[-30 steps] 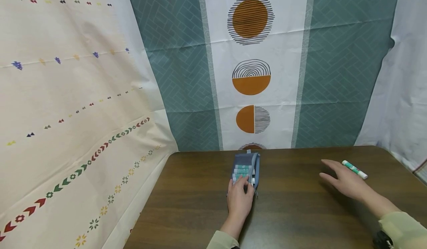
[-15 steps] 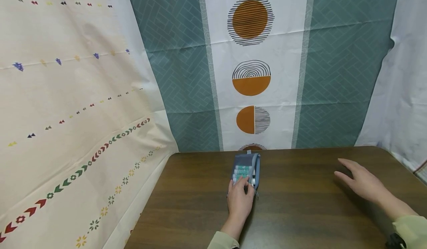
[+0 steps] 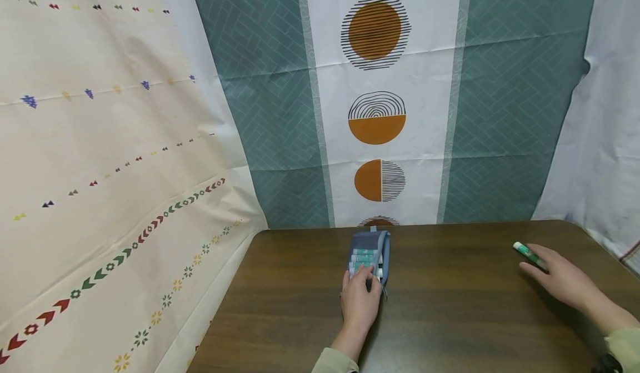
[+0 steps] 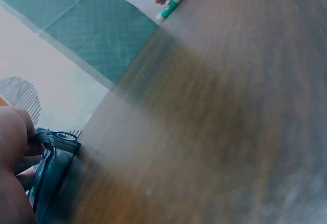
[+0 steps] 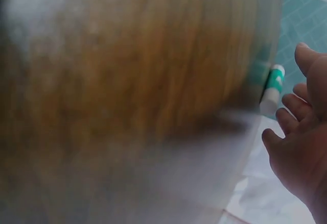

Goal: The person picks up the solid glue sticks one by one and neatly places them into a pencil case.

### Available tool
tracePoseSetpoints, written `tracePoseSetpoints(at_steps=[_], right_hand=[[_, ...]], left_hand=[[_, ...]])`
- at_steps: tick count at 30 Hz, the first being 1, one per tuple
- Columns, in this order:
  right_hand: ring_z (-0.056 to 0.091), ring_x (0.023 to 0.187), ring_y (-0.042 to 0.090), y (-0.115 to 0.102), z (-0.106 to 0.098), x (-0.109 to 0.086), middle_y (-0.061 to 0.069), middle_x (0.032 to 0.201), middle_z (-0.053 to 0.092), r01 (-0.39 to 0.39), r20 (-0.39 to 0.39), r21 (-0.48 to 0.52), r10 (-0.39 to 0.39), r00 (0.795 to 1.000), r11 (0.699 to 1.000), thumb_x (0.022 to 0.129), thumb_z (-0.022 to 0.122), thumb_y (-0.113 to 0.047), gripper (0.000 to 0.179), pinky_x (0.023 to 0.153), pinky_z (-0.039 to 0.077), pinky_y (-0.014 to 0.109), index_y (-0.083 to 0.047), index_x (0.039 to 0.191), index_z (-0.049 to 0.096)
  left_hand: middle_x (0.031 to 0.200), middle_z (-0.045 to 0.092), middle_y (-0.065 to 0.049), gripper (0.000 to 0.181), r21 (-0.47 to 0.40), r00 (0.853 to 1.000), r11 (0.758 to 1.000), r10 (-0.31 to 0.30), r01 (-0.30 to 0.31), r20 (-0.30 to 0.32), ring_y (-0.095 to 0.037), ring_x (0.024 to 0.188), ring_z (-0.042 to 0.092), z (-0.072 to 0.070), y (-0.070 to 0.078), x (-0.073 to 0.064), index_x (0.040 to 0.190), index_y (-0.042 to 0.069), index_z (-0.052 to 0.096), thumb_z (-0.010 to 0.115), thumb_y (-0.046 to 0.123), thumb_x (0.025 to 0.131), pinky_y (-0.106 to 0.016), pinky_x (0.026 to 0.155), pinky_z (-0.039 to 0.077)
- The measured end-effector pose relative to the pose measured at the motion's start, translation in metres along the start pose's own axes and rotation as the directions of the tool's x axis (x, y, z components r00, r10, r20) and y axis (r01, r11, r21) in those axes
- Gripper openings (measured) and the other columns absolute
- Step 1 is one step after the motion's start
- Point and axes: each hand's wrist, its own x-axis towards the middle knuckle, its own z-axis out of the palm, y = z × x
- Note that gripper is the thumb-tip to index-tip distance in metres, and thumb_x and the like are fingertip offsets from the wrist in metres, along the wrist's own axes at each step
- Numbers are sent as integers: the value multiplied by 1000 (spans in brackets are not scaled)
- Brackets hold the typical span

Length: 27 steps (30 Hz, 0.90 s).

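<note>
A small blue zip pouch lies at the back middle of the table, its right side gaping. Several white-and-green tubes show through its front. My left hand holds the pouch's near end; in the left wrist view, its fingers pinch the pouch at the edge. Farther right, my right hand is over a single white-and-green capped tube, like a glue stick. Its fingers are extended and partly cover that tube in the head view. In the right wrist view, the tube lies right beside the fingertips.
The dark wooden table ends at the back against a hanging teal and white cloth. A cream patterned cloth hangs along the left side, and a white cloth on the right.
My right hand has moved to the right, over the loose tube, first covering it and now leaving its far end visible. My left hand and the pouch stay where they were.
</note>
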Motion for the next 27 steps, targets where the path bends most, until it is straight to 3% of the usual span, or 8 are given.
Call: tracePoseSetpoints(at_steps=[7,27], right_hand=[[44,129,76,12,0,-3,56,145,42,7,-55,18,-6,998,1000,114,61,-31,72,95,43,81,26,150,38],[47,124,76,19,-2,-6,56,140,46,-64,18,-18,65,998,998,114,61,-37,74,88,49,79,28,145,43]], left_hand=[[128,81,-6,20,4,1000,1000,17,-17,-13,-28,130,72,0,0,0,78,14,69,71,7,96,-61,126,38],[127,81,-4,20,6,1000,1000,5,-5,-12,-27,130,72,0,-1,-1,79,15,69,72,7,96,-60,126,39]])
